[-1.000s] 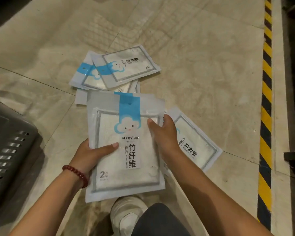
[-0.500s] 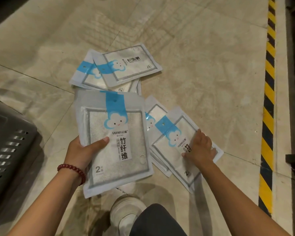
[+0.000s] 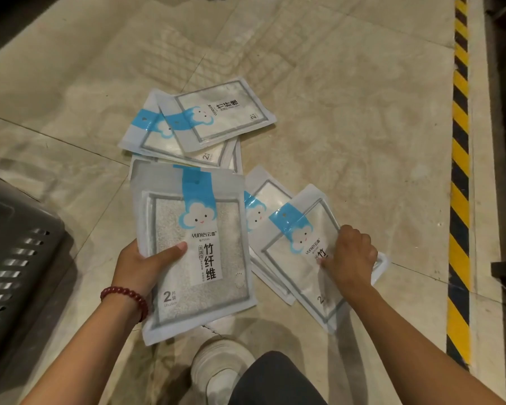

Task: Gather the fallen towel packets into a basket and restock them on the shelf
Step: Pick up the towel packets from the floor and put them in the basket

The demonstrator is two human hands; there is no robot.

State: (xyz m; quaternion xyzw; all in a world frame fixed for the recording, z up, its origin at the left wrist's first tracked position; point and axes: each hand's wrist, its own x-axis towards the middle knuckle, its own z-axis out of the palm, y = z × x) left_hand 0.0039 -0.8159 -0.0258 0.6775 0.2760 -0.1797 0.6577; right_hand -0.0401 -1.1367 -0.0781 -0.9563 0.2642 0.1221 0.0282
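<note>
On the held packet point(image 3: 196, 252), "yunlei" and "2" read clearly.

white packets point(image 3: 196, 252) with blue cloud bands; grey basket point(image 3: 18, 258); yellow-black striped floor line point(image 3: 459, 200).

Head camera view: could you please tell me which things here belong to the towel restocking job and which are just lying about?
Part of the job:
packet in the left hand
packet under the right hand
packet beneath it
far pile of packets
grey basket

Just there:
hazard stripe
white shoe
bead bracelet
</note>
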